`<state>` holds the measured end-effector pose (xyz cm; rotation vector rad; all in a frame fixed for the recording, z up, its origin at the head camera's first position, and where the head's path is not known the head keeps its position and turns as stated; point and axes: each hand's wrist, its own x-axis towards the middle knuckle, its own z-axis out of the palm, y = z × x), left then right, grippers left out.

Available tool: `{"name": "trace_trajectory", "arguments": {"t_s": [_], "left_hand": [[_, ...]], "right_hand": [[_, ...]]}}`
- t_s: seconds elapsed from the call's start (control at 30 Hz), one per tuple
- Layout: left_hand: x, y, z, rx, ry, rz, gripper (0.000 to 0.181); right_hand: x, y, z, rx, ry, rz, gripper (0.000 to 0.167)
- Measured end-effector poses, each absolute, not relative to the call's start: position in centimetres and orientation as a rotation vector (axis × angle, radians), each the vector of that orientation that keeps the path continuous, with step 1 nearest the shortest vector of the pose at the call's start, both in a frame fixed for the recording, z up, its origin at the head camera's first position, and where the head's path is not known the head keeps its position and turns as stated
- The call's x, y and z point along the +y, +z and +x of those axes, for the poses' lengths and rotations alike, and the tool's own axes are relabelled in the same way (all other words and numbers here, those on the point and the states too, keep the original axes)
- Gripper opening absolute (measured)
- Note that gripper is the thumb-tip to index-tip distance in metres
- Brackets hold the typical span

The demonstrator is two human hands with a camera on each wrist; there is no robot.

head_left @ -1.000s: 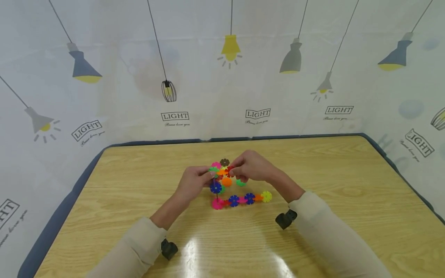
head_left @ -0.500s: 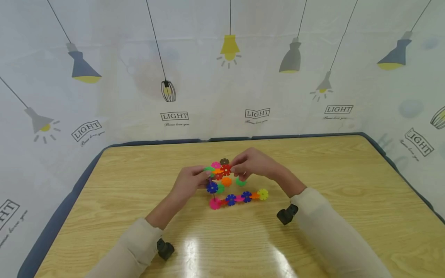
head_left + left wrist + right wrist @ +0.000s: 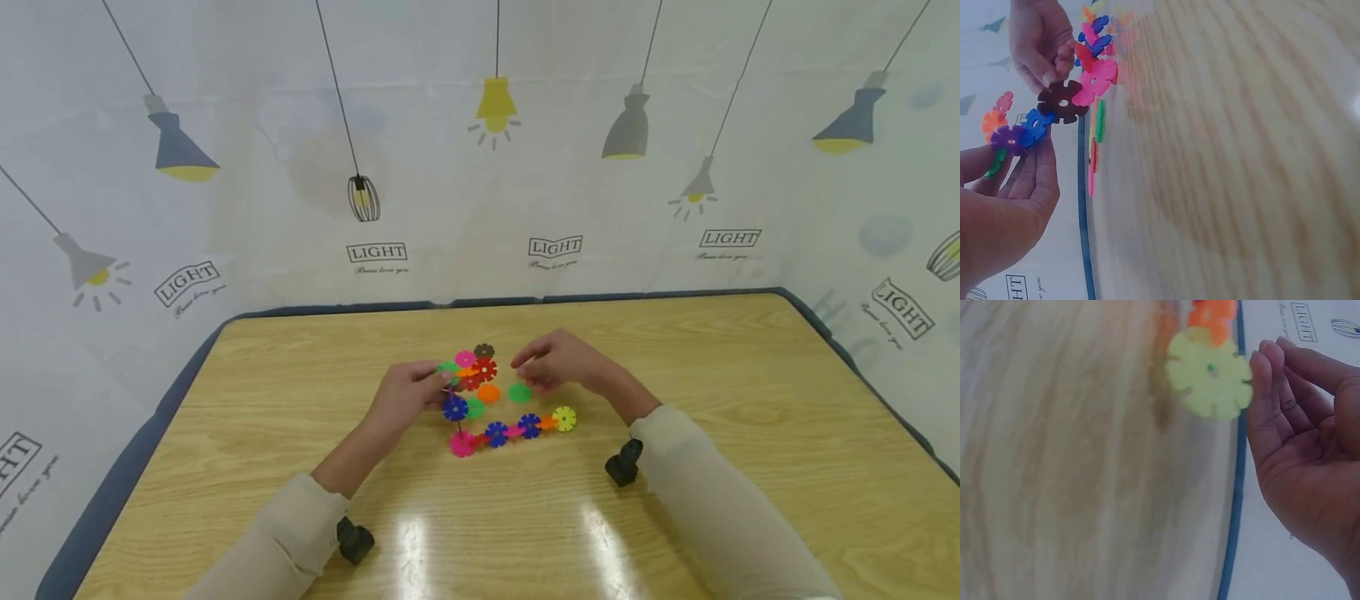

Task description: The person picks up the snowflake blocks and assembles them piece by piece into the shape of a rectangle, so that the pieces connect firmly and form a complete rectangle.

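My left hand (image 3: 397, 404) pinches a green snowflake disc (image 3: 447, 367) near the upper end of a chain of interlocked plastic snowflake discs. Beyond that grip, an orange disc (image 3: 990, 123) and a red disc (image 3: 486, 370) stick out from the chain. Purple, blue and brown discs (image 3: 1063, 102) lead down to a pink disc (image 3: 462, 444) at the corner. From there the chain runs right along the table to a yellow disc (image 3: 564, 418). My right hand (image 3: 566, 367), holding nothing, hovers right of the red disc with its fingers loosely bent.
Loose discs lie on the wooden table (image 3: 300, 467) behind the chain: orange (image 3: 488, 393), green (image 3: 520, 392), another green disc (image 3: 475, 408), pink (image 3: 465, 358) and brown (image 3: 483, 351). A white curtain printed with lamps (image 3: 450, 167) stands behind the table's far edge.
My right hand has let go of the red disc and moved off to the right. The red disc stays joined to the chain, which has shifted slightly left with my left hand.
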<state>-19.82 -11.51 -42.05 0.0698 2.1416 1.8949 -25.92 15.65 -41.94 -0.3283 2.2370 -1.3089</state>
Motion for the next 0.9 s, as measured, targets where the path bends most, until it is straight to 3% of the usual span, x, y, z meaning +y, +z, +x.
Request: {"name": "trace_trajectory", "arguments": {"t_s": [0.4,0.6,0.9], "left_hand": [[-11.5,-42.0,-19.8,2.122,1.903,0.079,0.027],[-11.4,-41.8,-19.7,2.13,1.9,0.079,0.027],[-11.1,-41.5,-19.8,2.131,1.894,0.046,0.026]], "right_hand": [[16.0,-43.7,-26.1,2.171,-1.223,-0.319,0.023],[15.7,-43.5,-26.0,2.222,-1.101,-0.449,0.027],[15.1,-43.4,-26.3,2.359,-0.862,-0.454,0.019]]}}
